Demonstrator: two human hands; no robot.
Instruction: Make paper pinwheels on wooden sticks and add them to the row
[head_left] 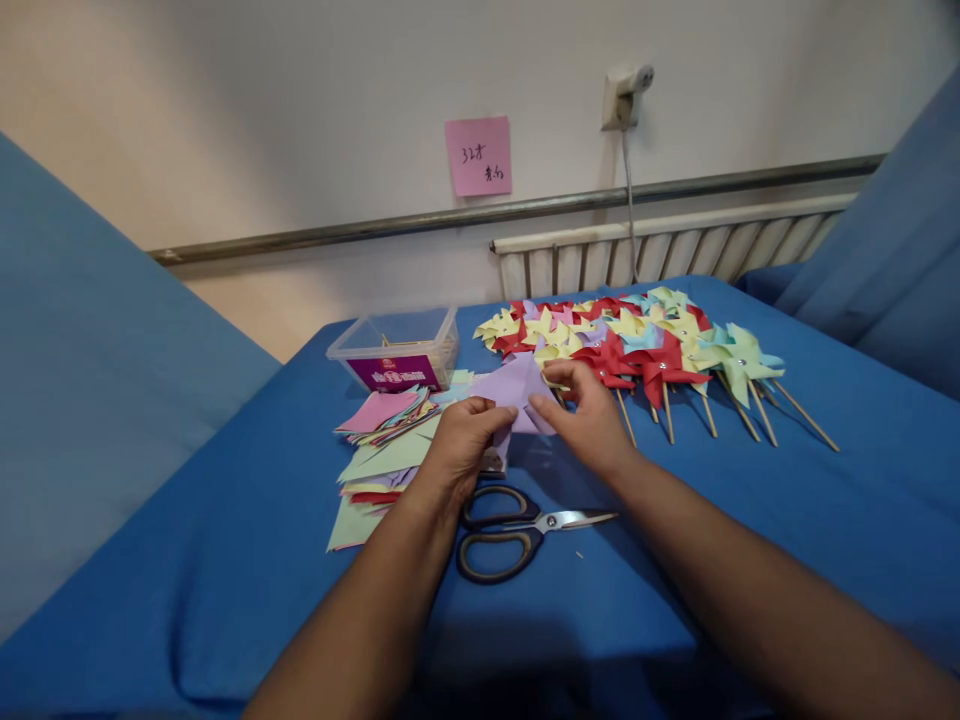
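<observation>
Left hand: I see the left hand (465, 440) with thumb and fingers closed in a pinch; they hold the left side of the purple paper.
Right hand: I see the right hand (589, 415) with its thumb on the same sheet and its forefinger bent at the edge; the space between them is narrow, with the paper there.
Purple paper: the purple paper (517, 385) is between the fingers of both hands, raised above the table.
Scissors: the scissors (552, 521) lie below the fingers, on my side of them, the blades pointing to the right.
Sheets: the coloured sheets (390, 445) are in piles to the left of the left fingers.
Box: the clear box (397, 348) with a purple label stands beyond the left fingers, to their left; I see thin sticks inside.
Pinwheels: many pinwheels (664, 365), red, yellow, green, blue and purple, lie beyond the right fingers and to their right, on wooden sticks.
Cloth: the blue cloth (825, 540) is under all these things.
Wall: the pink note (478, 157) is farther away than the fingers, above a metal pipe (390, 224).
</observation>
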